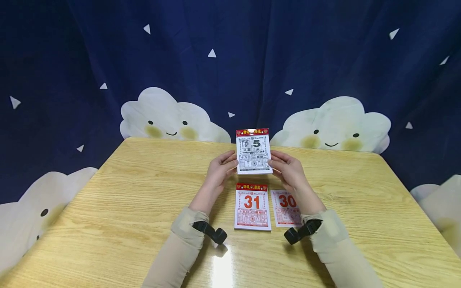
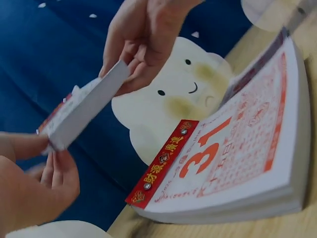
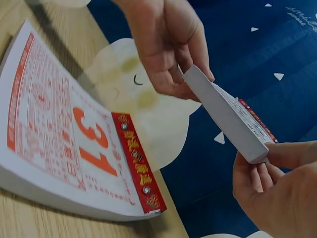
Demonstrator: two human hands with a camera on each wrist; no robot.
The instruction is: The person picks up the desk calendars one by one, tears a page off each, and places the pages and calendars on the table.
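Both hands hold a thick tear-off calendar [image 1: 253,154] up above the table, its red header at the top and a black 5 on its front page. My left hand [image 1: 220,170] grips its left edge, thumb on the front and fingers behind. On the opposite edge my right hand [image 1: 289,169] grips it the same way. Below lies a second tear-off calendar [image 1: 252,207] with a red 31, flat on the wood. Beside it is a loose calendar page [image 1: 284,208] with a red 30, partly covered by the right wrist. The wrist views show the held calendar's white bottom edge [image 2: 89,111].
A light wooden table [image 1: 126,216] spreads out under the arms. Behind it hangs a dark blue curtain [image 1: 252,60] with white triangles and smiling clouds. Each wrist wears a black strap with a small camera [image 1: 218,236].
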